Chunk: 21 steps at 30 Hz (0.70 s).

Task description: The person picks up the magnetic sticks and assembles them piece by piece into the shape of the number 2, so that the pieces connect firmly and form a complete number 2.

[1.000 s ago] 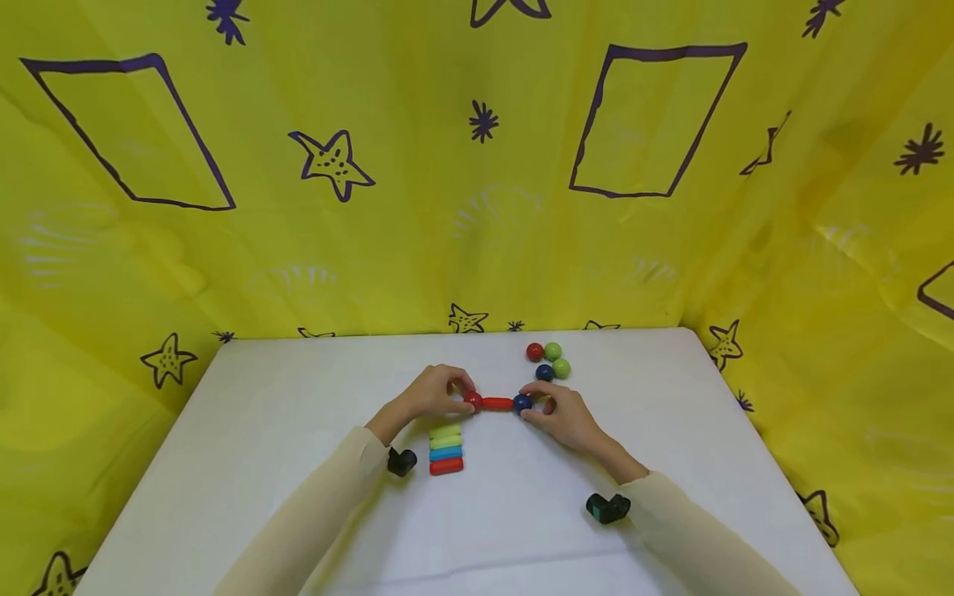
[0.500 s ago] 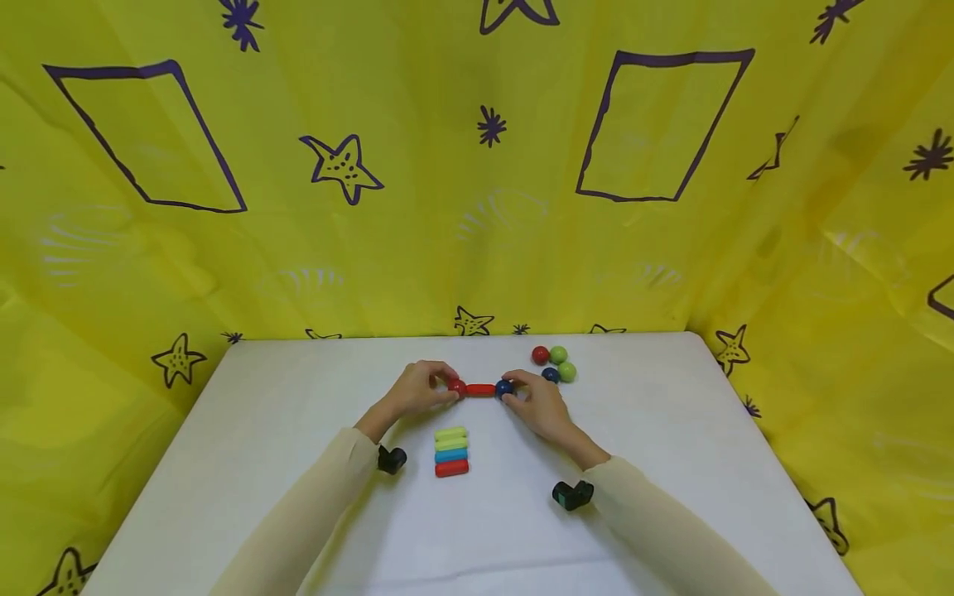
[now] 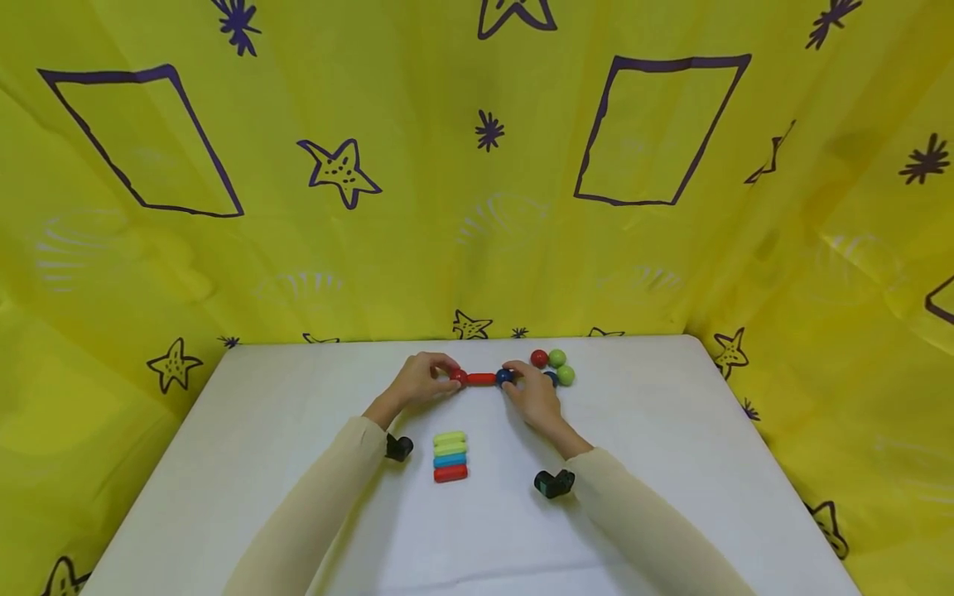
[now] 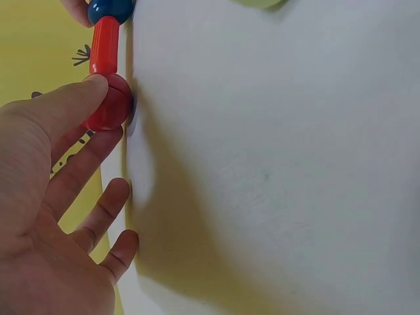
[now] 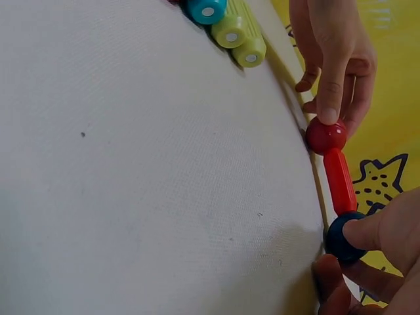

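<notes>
Here, left grip (image 3: pixel 417 382) pinching glossy red ball (image 4: pixel 113 108), ribbed red rod (image 4: pixel 104 46) between, right grip (image 3: pixel 537 399) pinching blue ball (image 5: pixel 338 239)

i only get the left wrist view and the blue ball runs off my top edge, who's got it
Observer: The right hand has it; thumb and fingers pinch the blue ball.
Operator: any spare balls out there
Observer: Four spare balls sit in a cluster beside that hand, which partly hides one.
Operator: and loose sticks
Observer: Four sticks lie side by side on the table, nearer the person than the balls.
</notes>
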{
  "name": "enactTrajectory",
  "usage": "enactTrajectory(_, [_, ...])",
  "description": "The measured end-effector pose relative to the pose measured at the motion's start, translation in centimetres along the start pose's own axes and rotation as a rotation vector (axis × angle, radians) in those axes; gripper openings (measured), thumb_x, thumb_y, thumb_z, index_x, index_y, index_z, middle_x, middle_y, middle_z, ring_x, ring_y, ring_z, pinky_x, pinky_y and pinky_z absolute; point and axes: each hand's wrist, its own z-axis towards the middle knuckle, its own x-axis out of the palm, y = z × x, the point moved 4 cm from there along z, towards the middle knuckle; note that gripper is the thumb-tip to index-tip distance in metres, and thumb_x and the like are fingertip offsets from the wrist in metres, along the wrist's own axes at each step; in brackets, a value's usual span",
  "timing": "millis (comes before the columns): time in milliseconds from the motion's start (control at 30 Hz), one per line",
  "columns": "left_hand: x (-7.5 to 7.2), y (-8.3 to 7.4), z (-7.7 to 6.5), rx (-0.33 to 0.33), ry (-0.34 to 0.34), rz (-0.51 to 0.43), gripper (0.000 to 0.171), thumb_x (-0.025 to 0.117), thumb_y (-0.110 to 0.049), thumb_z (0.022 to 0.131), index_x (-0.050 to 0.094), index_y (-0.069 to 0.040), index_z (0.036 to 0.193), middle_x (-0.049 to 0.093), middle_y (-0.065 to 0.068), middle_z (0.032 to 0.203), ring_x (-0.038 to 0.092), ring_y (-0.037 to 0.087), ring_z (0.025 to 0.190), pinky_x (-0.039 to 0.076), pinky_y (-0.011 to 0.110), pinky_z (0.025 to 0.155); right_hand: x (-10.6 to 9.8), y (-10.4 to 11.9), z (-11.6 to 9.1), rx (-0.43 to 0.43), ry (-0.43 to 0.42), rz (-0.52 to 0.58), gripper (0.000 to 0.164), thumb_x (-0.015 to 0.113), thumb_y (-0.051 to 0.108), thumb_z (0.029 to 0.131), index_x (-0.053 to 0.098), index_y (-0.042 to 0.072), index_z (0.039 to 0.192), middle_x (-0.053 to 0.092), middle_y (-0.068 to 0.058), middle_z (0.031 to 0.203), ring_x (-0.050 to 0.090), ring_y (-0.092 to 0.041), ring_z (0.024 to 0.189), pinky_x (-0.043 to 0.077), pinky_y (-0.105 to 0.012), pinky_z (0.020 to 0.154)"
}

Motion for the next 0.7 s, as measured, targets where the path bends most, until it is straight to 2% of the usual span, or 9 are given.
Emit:
enactTrajectory(67, [0.02, 0.06, 0.18, -0.007, 0.0, -0.003, 0.023, 0.081, -0.018, 0.09, 0.077, -0.01, 0.111, 0.075, 0.001, 0.105, 0.061, 0.02, 0.098, 0.05, 0.038, 0.092, -0.02, 0.02, 0.13, 0.006, -0.007, -0.005, 0.034, 0.071, 0.015, 0.097, 0.069, 0.012, 0.131, 0.071, -0.012, 0.123, 0.063, -0.027, 0.101, 0.048, -0.035, 0.07])
enactTrajectory(300, [0.1, 0.35, 0.58, -0.026, -0.008, -0.007, 0.025, 0.081, -0.018, 0.09, 0.076, -0.01, 0.113, 0.075, 0.002, 0.107, 0.06, 0.022, 0.097, 0.049, 0.038, 0.091, -0.01, 0.01, 0.44, 0.012, -0.026, 0.0, 0.034, 0.07, 0.014, 0.097, 0.069, 0.012, 0.13, 0.072, -0.013, 0.124, 0.064, -0.027, 0.101, 0.043, -0.029, 0.059])
enactTrajectory(433, [0.09, 0.32, 0.65, -0.033, -0.006, -0.012, 0.026, 0.081, -0.018, 0.09, 0.076, -0.01, 0.114, 0.075, 0.003, 0.108, 0.059, 0.023, 0.097, 0.049, 0.038, 0.091, 0.13, -0.1, 0.56, 0.02, -0.036, -0.002, 0.034, 0.07, 0.014, 0.097, 0.069, 0.013, 0.131, 0.071, -0.013, 0.125, 0.059, -0.024, 0.079, 0.032, -0.028, 0.052])
enactTrajectory(567, [0.0, 0.22, 0.64, -0.042, -0.006, -0.013, 0.026, 0.081, -0.018, 0.09, 0.076, -0.01, 0.114, 0.075, 0.003, 0.108, 0.059, 0.024, 0.097, 0.048, 0.039, 0.091, 0.21, -0.18, 0.65, 0.02, -0.042, 0.015, 0.034, 0.07, 0.015, 0.097, 0.069, 0.013, 0.131, 0.071, -0.013, 0.125, 0.042, -0.019, 0.058, 0.024, -0.029, 0.049])
enactTrajectory(700, [-0.01, 0.21, 0.61, -0.044, -0.004, -0.005, 0.026, 0.081, -0.018, 0.09, 0.076, -0.01, 0.115, 0.075, 0.003, 0.108, 0.058, 0.023, 0.097, 0.049, 0.04, 0.09, 0.35, -0.33, 0.65, 0.013, -0.042, 0.013, 0.034, 0.069, 0.016, 0.098, 0.069, 0.013, 0.131, 0.07, -0.013, 0.125, 0.034, -0.015, 0.054, 0.023, -0.028, 0.047])
